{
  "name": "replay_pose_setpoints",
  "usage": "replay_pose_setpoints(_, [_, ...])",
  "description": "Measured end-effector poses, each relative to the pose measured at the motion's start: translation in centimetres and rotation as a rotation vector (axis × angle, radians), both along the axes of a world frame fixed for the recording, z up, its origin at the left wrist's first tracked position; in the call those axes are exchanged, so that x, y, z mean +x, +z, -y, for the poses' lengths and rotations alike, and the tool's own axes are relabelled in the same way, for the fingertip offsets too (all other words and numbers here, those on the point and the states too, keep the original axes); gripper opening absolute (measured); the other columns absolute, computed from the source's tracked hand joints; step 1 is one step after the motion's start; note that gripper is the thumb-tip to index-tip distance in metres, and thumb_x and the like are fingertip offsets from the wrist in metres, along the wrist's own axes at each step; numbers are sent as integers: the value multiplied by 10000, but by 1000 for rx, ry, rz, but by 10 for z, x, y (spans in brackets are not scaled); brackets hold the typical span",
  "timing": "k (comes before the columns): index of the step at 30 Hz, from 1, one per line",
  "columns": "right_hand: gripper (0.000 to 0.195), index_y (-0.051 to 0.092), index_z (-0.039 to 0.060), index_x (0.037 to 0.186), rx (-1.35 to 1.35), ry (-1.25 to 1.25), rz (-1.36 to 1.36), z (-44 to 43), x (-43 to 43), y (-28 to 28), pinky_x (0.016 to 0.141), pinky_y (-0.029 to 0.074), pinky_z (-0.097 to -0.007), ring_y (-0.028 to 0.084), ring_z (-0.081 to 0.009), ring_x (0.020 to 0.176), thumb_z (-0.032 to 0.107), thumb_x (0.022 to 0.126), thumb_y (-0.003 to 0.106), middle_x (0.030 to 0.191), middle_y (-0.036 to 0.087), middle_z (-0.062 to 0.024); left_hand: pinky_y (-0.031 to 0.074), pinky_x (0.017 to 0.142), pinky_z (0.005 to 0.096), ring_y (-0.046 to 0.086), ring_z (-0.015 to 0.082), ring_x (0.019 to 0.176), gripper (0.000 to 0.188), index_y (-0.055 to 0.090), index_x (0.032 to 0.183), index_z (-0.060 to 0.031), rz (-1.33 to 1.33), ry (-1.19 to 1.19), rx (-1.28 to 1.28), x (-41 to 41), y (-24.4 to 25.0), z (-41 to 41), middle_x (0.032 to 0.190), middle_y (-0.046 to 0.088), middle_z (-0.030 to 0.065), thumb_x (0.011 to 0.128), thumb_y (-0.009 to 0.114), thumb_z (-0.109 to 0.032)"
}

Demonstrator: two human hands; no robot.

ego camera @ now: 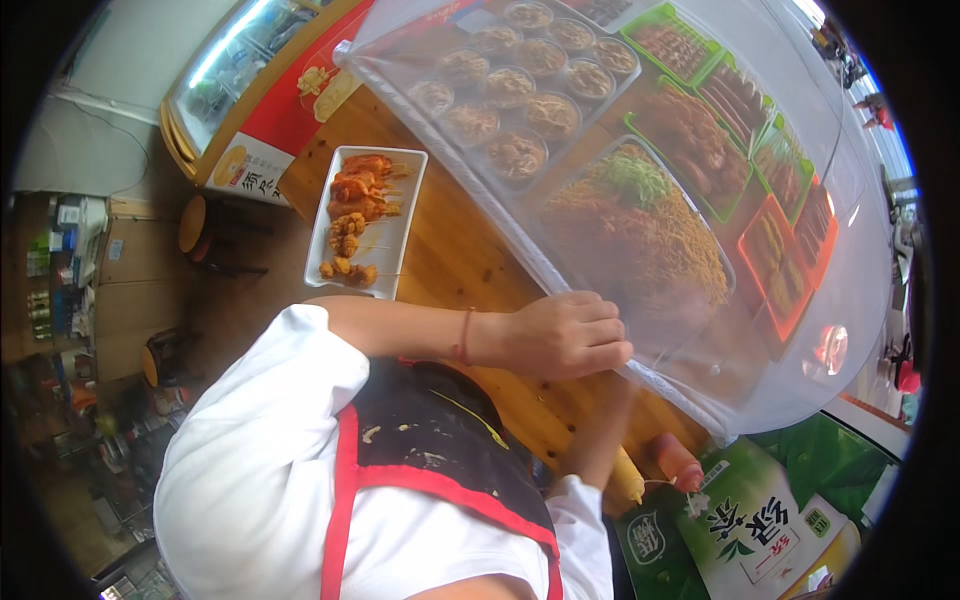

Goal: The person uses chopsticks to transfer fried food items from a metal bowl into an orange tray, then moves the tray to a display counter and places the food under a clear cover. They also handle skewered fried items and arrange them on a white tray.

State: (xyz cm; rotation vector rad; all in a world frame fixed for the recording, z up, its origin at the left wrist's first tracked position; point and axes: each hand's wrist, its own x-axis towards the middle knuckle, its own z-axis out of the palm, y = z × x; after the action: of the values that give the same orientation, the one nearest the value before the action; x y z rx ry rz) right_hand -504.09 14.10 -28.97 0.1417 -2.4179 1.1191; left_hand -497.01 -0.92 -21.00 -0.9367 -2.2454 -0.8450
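Observation:
My left hand [570, 337] grips the white hem of a translucent mesh food cover [795, 375] and holds it off the wooden table. My right forearm [600, 435] reaches beneath that hem; my right hand is only a blur behind the mesh, so its grip cannot be made out. Close to it, under the cover, is a clear tray of noodles [675, 240] topped with shredded green vegetable. To the left, outside the cover, a white tray [415, 187] holds several skewers of reddish and browned food [360, 187].
Under the mesh stand several filled round tubs [517, 154], green baskets [694, 146] and orange baskets [776, 266] of food. A yellow squeeze bottle [626, 476] and a red one [675, 457] are near the table's right end. A lit display case [232, 75] stands upper left, stools [195, 225] below it.

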Motion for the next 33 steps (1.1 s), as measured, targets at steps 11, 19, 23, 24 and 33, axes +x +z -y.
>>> replay_pose_setpoints(11, [345,560,-4,916,160,737,907,281,125,-118,724,474,-427,612,-362,845,332,853,607,870,635,-195,434,599,295,509,186,682,121,465,783,-82,-9,25,66,6,-27,7,709,471,31,729,559,-134])
replay_pose_setpoints(19, [188,522,56,944,277,484,744,260,122,-111,724,473,-484,602,-395,855,185,815,567,881,631,-186,445,665,301,547,206,744,81,503,808,-90,-8,-90,53,0,-19,25,740,531,44,755,528,-146])
replay_pose_setpoints(23, [200,607,56,846,188,330,619,204,98,-110,691,480,-469,612,-366,803,253,818,614,842,645,-159,453,650,327,536,217,721,87,480,817,-78,-95,-103,91,-13,-24,22,734,506,56,761,533,-118])
replay_pose_setpoints(24, [193,633,64,794,216,247,493,187,97,-108,697,476,-449,610,-349,805,255,818,622,793,644,-152,459,660,327,543,220,729,92,483,829,-74,-75,-130,92,-15,-21,20,740,513,59,761,533,-111])
replay_pose_setpoints(33, [485,601,-6,830,-997,108,1674,168,264,-68,476,479,-269,624,-201,543,471,883,530,670,650,-138,480,701,336,561,253,771,135,499,882,-55,-28,-192,100,-14,-30,17,774,537,86,753,536,-52])
